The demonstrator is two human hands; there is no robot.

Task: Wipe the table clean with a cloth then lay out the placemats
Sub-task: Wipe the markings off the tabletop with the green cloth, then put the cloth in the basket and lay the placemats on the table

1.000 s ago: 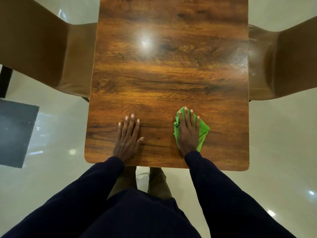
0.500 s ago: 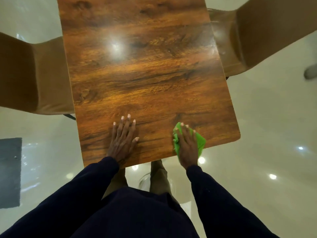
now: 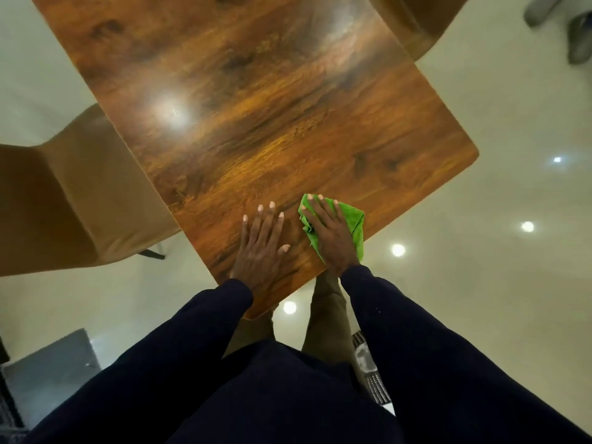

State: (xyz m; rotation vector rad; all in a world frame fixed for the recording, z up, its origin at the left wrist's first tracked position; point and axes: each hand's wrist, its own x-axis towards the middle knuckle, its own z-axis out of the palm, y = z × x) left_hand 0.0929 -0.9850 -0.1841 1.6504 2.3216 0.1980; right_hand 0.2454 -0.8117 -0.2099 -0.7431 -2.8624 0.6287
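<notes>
At about nine o'clock in the head view a brown chair [image 3: 80,200] is seen, its seat tucked against the long left edge of the tabletop [image 3: 256,107], which runs diagonally from the upper left toward the lower middle. A dark grey mat [image 3: 48,366] is seen on the pale glossy floor [image 3: 480,283] at about eight o'clock. The wood-grain surface is lit by a bright reflection near its middle, and parts of it are blurred. Toward six o'clock from that reflection, close to the near corner, the left hand [image 3: 261,248] is laid flat on the bare wood, palm down, fingers spread and extended, with nothing held. Just beside it, at its three o'clock, the right hand [image 3: 330,235] is pressed flat, fingers straight, on top of a crumpled green cloth [image 3: 352,219]; the cloth is pinned under the palm rather than gripped, and it lies at the near right edge of the tabletop, with a fold reaching that edge. Both wrists are covered by dark navy sleeves [image 3: 416,347] that fill the lower part of the view, and khaki trousers [image 3: 326,315] are seen between them. A second brown chair [image 3: 416,24] is partly seen at about one o'clock, against the far right edge, and a blurred grey object [image 3: 576,36] at about two o'clock cannot be identified.
</notes>
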